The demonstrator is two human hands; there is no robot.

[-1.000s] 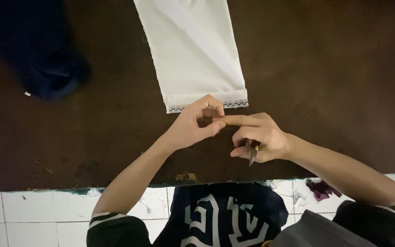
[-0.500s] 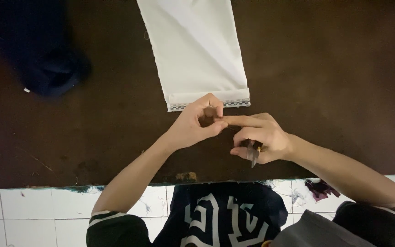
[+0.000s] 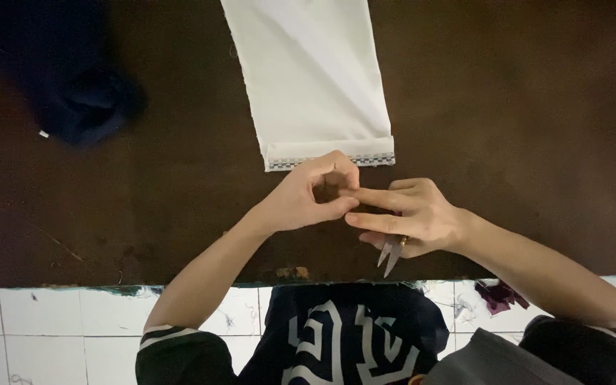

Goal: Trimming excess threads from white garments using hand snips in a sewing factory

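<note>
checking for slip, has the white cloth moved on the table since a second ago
No. The white cloth keeps its place against the dark bundle on the table; its hem stays just above the hands.

We found the cloth strip lying on the table, its hem just behind the left hand; the right hand touched it, snips beneath, a dark bundle far left.

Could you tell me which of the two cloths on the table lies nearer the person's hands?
The white cloth, whose patterned hem ends just beyond the left hand; the dark cloth lies bunched far off to the left.
</note>
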